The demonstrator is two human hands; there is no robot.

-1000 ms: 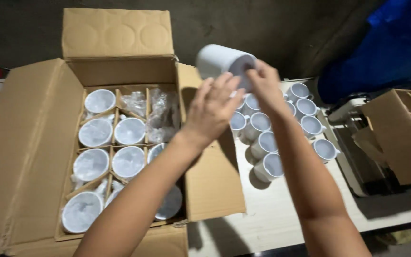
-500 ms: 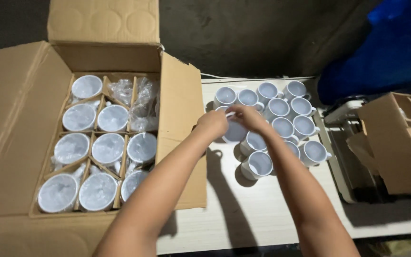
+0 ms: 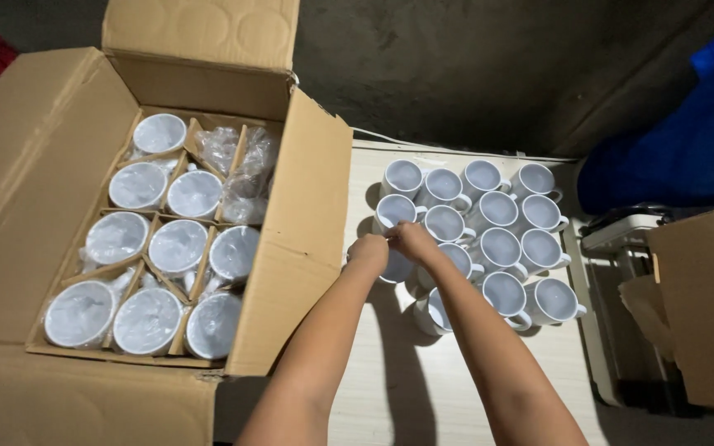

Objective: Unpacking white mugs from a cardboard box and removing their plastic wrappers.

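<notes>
Both my hands meet over a white mug standing on the pale table, at the left edge of a cluster of several upright white mugs. My left hand grips the mug's rim from the left. Opposite it, my right hand holds the same rim from the right. To the left stands a large open cardboard box with divider cells holding several white mugs wrapped in clear plastic; two far cells hold only crumpled plastic wrap.
The box's right flap leans out over the table beside my left forearm. A smaller cardboard box sits at the right on a white frame. Blue fabric lies at the back right, against a dark wall.
My hands brought a white mug down from in front of me and set it at the left edge of the mug cluster. The view has tilted further toward the table.
</notes>
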